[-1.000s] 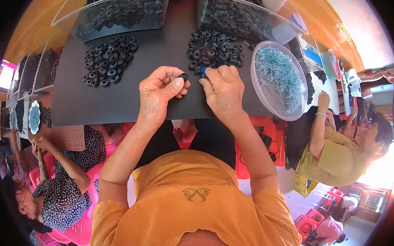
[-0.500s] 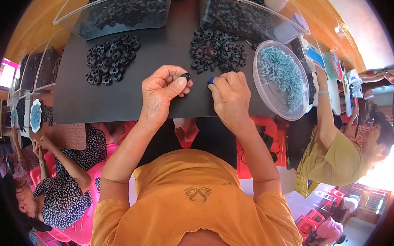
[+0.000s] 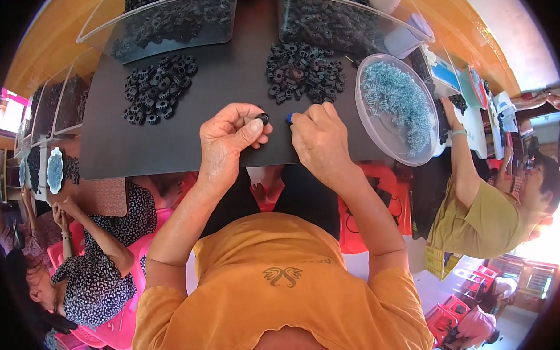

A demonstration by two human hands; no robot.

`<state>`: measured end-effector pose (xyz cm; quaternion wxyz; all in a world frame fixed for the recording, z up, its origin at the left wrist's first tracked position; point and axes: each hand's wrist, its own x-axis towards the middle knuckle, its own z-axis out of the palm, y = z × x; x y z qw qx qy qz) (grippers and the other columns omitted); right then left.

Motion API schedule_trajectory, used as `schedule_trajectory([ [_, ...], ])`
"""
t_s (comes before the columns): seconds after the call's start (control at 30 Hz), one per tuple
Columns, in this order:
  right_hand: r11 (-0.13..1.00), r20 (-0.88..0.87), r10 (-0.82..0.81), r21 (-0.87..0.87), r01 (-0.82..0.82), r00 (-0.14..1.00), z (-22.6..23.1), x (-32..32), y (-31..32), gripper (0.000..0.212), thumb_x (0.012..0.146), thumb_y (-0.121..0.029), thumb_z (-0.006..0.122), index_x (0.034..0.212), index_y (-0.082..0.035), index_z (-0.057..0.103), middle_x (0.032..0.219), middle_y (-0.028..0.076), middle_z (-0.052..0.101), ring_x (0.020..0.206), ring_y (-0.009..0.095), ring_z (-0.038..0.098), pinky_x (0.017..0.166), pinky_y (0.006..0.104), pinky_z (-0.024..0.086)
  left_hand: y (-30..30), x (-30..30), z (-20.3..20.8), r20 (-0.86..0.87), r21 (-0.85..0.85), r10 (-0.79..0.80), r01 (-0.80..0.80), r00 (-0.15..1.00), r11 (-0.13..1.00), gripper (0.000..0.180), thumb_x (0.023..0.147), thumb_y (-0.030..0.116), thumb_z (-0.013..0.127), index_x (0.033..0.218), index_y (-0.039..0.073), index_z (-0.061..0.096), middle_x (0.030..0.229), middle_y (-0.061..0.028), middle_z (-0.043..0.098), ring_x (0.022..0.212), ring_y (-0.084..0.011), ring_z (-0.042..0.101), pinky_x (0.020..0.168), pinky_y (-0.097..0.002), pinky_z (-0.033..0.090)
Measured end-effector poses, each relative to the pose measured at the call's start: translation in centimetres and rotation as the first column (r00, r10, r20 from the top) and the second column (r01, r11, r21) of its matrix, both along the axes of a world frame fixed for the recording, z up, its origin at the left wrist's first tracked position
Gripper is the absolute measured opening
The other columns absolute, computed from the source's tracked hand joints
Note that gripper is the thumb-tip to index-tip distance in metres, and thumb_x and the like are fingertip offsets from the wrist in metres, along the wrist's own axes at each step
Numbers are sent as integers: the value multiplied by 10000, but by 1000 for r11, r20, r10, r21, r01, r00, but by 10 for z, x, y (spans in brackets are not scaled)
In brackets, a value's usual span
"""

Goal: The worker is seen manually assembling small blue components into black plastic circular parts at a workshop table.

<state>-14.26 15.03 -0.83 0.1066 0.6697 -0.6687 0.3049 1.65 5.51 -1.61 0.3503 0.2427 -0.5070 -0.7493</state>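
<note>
Right hand (image 3: pixel 320 135) sits closer to left hand (image 3: pixel 226 140) than half a second ago. Left thumb and fingers pinch small black part (image 3: pixel 263 119) over dark tabletop (image 3: pixel 146 149); right fingers curl together on blue piece (image 3: pixel 289 118), near it.

A small black piece (image 3: pixel 263 119), dark and rounded in outline, sits pinched between the thumb and fingers of the left hand (image 3: pixel 228 136), which cover part of it; its finer details are too small to make out. A blue object (image 3: pixel 289 118) shows only as a short, bright end poking from the left side of the closed right hand (image 3: pixel 320 138), the rest hidden. The two are near each other, not touching, above the desk (image 3: pixel 230 78).
</note>
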Motion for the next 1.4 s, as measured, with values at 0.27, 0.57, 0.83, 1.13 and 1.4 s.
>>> schedule_trajectory([
  [0.27, 990, 868, -65, 117, -76, 492, 8, 2, 6, 138, 850, -39, 624, 970, 17, 661, 811, -4, 604, 740, 63, 536, 677, 223, 441, 14, 0, 0, -8, 19, -49, 49, 999, 999, 160, 887, 91, 629, 1016, -3, 615, 823, -61, 669, 688, -87, 601, 633, -206, 477],
  [0.57, 988, 929, 132, -96, -120, 346, 7, 25, 5, 177, 892, 17, 556, 1052, 42, 626, 872, 46, 627, 796, 86, 593, 729, 231, 486, 22, -10, 3, -84, 59, -9, 14, 996, 998, 154, 889, 93, 629, 995, -16, 600, 824, -42, 649, 696, -88, 600, 623, -209, 478],
  [0.83, 977, 952, 88, -25, -211, 293, 10, 16, 7, 77, 865, 29, 572, 935, 31, 604, 814, 58, 623, 719, 104, 614, 653, 242, 498, 22, -9, 3, -78, 65, -28, 33, 997, 997, 142, 897, 86, 617, 993, -16, 596, 817, -41, 642, 686, -88, 587, 626, -206, 474],
  [1.13, 991, 995, 91, -87, -105, 35, 21, 16, 6, 83, 868, 16, 588, 947, 35, 607, 815, 46, 642, 725, 84, 603, 667, 232, 499, 23, -7, 3, -38, 52, -60, 62, 997, 997, 157, 895, 87, 622, 1016, -11, 606, 822, -29, 642, 684, -67, 564, 626, -194, 463],
  [1.4, 991, 994, 96, -91, -96, 52, 17, 20, 6, 80, 875, -7, 604, 944, 34, 610, 796, 42, 631, 691, 86, 589, 640, 239, 501, 24, -6, 2, -12, 5, -67, 67, 998, 998, 141, 897, 71, 613, 1014, -8, 615, 819, -23, 638, 688, -59, 552, 629, -188, 461],
])
